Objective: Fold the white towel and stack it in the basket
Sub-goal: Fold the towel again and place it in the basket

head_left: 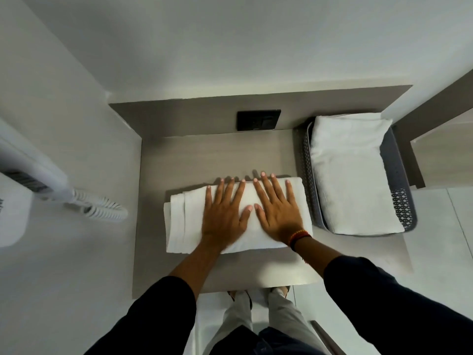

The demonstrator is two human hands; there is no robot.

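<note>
Far left of the grips: wall unit (12, 206) with coiled cord (99, 206), white, well apart from the bench (217, 155).

Just left of the left grip: layered edges of the folded towel (179, 221), stacked and slightly stepped, flat on the bench.

Left grip (224, 213): spread flat, palm down, fingers fanned, pressed on top of the towel; nothing pinched. Dark sleeve (163, 308) pushed up the forearm.

Between the grips: thumbs nearly touching over the middle of the towel.

Right grip (277, 211): likewise spread flat, palm down on the towel's right half, fingertips reaching to its far edge; nothing pinched. Band (298, 237), red and dark, at the wrist.

Beyond the grips, at the bench's back panel: black socket (258, 120).

Just right of the right grip: grey basket (401, 201), perforated walls, standing on the bench close beside the towel. Inside it, a second folded towel (350, 175), white, filling most of the basket and risen above its rim at the far end.

Below the grips, past the near bench edge: pale trousers (281, 319) and feet on the floor.
</note>
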